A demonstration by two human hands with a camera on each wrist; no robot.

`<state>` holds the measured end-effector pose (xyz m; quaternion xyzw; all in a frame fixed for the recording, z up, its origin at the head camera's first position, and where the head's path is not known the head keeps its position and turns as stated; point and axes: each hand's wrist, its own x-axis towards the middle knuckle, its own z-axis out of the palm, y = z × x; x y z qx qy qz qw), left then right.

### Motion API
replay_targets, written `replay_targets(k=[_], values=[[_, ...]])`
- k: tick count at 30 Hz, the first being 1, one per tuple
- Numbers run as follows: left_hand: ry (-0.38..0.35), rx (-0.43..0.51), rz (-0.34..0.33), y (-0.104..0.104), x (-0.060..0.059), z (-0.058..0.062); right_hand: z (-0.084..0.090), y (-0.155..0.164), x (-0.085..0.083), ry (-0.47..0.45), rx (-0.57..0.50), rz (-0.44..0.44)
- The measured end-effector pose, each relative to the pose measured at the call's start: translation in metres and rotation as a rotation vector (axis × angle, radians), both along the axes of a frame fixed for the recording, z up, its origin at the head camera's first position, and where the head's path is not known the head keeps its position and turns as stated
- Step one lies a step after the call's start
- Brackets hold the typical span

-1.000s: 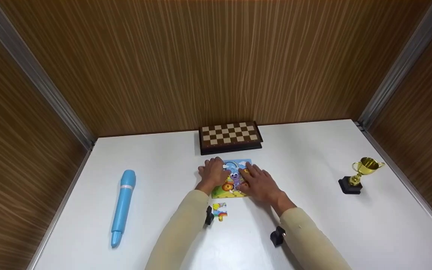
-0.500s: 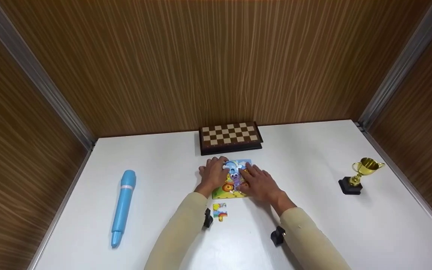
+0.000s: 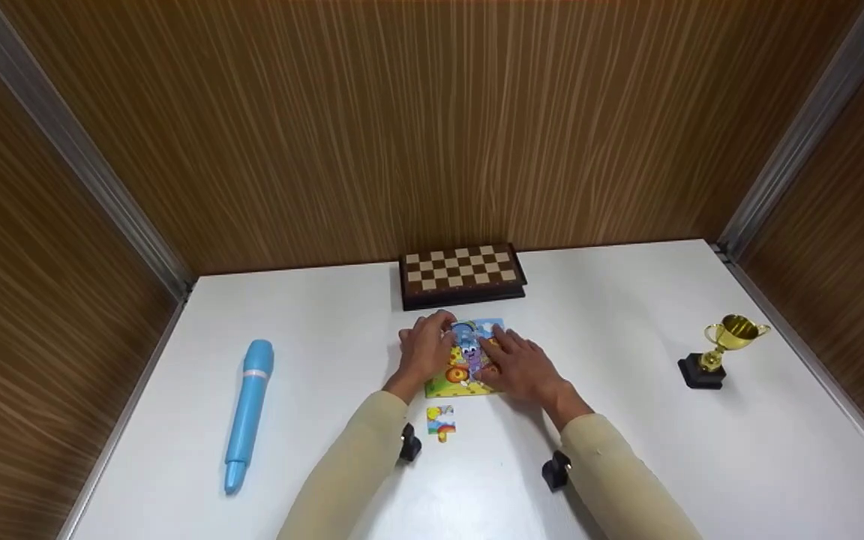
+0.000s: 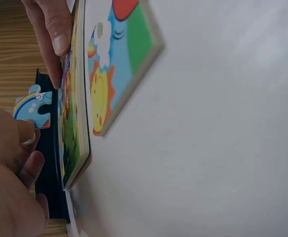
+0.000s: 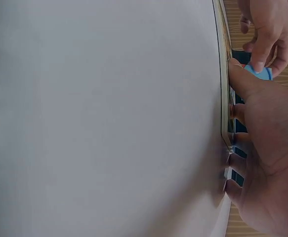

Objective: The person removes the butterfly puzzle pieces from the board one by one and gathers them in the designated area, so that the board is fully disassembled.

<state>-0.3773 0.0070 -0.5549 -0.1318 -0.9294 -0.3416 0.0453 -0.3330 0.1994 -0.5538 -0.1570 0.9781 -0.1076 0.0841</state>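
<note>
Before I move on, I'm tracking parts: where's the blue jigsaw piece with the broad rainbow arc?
The blue jigsaw piece is at the left of the left wrist view, pinched by the left hand, beside the colourful rectangular puzzle board.

You wear long sleeves in plain, pale beige, the left sleeve (image 3: 342,472) and the right sleeve (image 3: 627,480) both reaching to the wrist. A small pale speck (image 3: 598,452) shows on the right one, near its end. At each wrist you carry a small, blocky black camera — the left wrist camera (image 3: 410,444) and the right wrist camera (image 3: 554,472), the latter with a bright glint. Your left hand (image 3: 426,346) and right hand (image 3: 523,367) are bare — fine creases line the right palm.
</note>
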Motion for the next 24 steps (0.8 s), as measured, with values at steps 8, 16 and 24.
replay_targets(k=[8, 16, 24], values=[[0.007, 0.079, -0.033, -0.011, 0.012, 0.0, 0.0, 0.001, -0.001, -0.018, 0.006, -0.018], [-0.037, 0.115, -0.049, -0.016, 0.029, 0.0, 0.002, 0.002, -0.001, -0.022, -0.015, -0.004], [-0.068, 0.105, -0.051, -0.022, 0.045, -0.003, 0.0, 0.001, 0.0, -0.011, -0.025, 0.004]])
